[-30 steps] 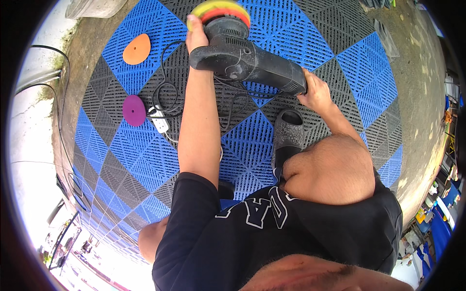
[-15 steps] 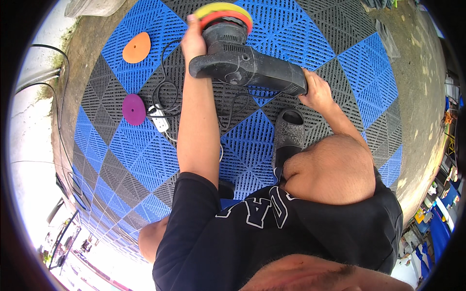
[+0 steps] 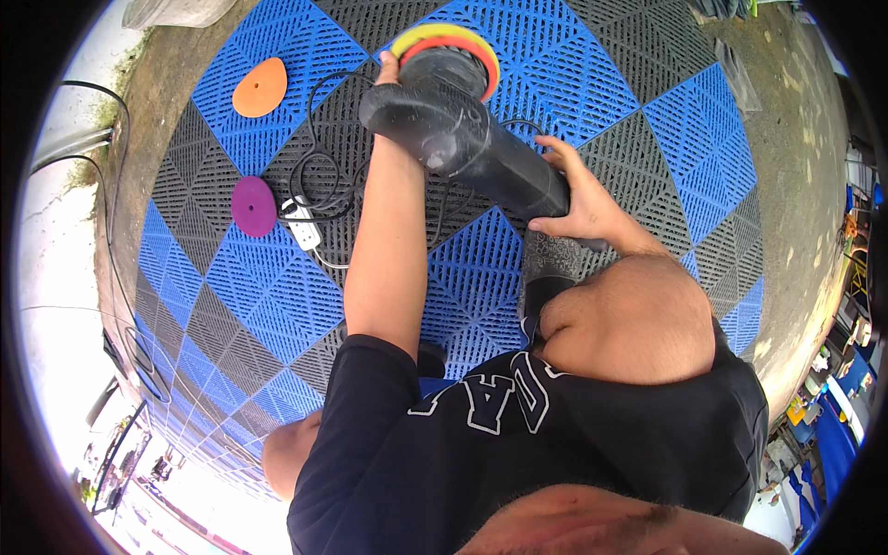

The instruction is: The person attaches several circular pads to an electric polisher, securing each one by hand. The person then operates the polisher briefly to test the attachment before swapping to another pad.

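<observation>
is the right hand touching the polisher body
Touching. The head view shows the right hand wrapped around the rear of the black polisher, fingers curled over its body with no gap. The left hand grips its front by the pad.

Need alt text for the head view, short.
A person holds a black polisher in both hands, left hand at its head, right hand on the rear handle. Its yellow-orange pad faces blue-and-grey floor tiles.
</observation>
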A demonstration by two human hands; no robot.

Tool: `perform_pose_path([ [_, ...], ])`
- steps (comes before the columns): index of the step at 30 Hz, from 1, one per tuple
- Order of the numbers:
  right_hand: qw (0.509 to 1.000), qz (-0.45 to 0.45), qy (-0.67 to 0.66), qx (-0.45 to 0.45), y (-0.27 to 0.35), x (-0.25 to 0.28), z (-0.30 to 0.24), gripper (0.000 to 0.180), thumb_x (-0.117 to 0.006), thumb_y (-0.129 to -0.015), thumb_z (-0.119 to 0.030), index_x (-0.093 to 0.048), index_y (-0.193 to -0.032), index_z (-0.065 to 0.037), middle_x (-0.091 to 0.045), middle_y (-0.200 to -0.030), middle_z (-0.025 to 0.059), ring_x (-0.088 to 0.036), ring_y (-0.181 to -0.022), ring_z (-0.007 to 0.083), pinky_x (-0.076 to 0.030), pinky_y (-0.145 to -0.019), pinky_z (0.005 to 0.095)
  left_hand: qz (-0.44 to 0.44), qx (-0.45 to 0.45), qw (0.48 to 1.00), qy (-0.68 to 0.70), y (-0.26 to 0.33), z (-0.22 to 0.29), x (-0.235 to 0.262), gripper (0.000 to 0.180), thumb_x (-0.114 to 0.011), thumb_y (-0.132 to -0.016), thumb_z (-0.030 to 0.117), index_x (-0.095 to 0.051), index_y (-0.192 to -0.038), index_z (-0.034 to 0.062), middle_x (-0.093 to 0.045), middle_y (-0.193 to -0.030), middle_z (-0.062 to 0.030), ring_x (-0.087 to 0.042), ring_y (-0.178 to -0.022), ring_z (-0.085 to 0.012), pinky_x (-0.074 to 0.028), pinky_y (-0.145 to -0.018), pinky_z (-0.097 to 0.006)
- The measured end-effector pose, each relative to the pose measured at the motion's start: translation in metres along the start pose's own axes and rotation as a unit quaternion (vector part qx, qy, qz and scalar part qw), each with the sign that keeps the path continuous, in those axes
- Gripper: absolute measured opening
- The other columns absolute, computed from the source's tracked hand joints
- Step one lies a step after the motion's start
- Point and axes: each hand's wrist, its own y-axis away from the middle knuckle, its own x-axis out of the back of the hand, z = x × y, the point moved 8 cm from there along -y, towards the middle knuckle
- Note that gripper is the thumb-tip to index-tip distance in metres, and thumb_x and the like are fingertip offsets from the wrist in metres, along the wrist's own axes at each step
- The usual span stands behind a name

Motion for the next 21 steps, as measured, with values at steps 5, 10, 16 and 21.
perform_pose_path([
  [5,0.986,-0.148,-0.072,-0.025,-0.007,-0.037,-0.014,0.1,-0.092,-0.063,-0.025,-0.045,-0.147,-0.002,-0.067,-0.124,0.0207,-0.065,-0.117,0.0314,-0.049,-0.102,0.0391,-0.021,0.056,0.998,-0.036,0.022,-0.026,-0.012,0.073,-0.04,-0.103,0.066,-0.058,-0.134,0.0025,-0.067,-0.126,-0.0208,-0.068,-0.111,-0.0369,-0.058,-0.095,-0.054],
  [10,0.966,-0.153,-0.207,-0.041,-0.012,-0.038,0.001,0.084,-0.089,-0.065,-0.022,-0.054,-0.137,0.006,-0.07,-0.117,0.0144,-0.064,-0.11,0.0207,-0.049,-0.1,0.0353,-0.101,0.035,0.993,0.052,0.031,-0.038,-0.012,0.081,-0.035,-0.101,0.072,-0.057,-0.136,0.0029,-0.066,-0.128,-0.0203,-0.067,-0.115,-0.0366,-0.058,-0.098,-0.053],
  [16,0.92,-0.177,-0.347,-0.05,-0.035,-0.032,-0.001,0.083,-0.09,-0.062,-0.028,-0.06,-0.129,0.009,-0.069,-0.118,0.0133,-0.064,-0.11,0.0208,-0.047,-0.101,0.0329,-0.019,-0.051,0.996,-0.065,0.02,-0.044,0.018,0.055,-0.054,-0.106,0.048,-0.062,-0.13,-0.0009,-0.072,-0.114,-0.0154,-0.072,-0.1,-0.0258,-0.061,-0.088,-0.041],
  [21,0.907,-0.197,-0.371,-0.009,-0.028,-0.024,-0.024,0.091,-0.091,-0.055,-0.035,-0.061,-0.128,0.01,-0.071,-0.114,0.0138,-0.065,-0.107,0.0222,-0.048,-0.098,0.0325,-0.156,0.04,0.98,-0.121,0.048,-0.016,0.015,0.05,-0.051,-0.108,0.038,-0.057,-0.136,-0.0027,-0.068,-0.127,-0.0185,-0.067,-0.116,-0.0286,-0.054,-0.103,-0.046],
])
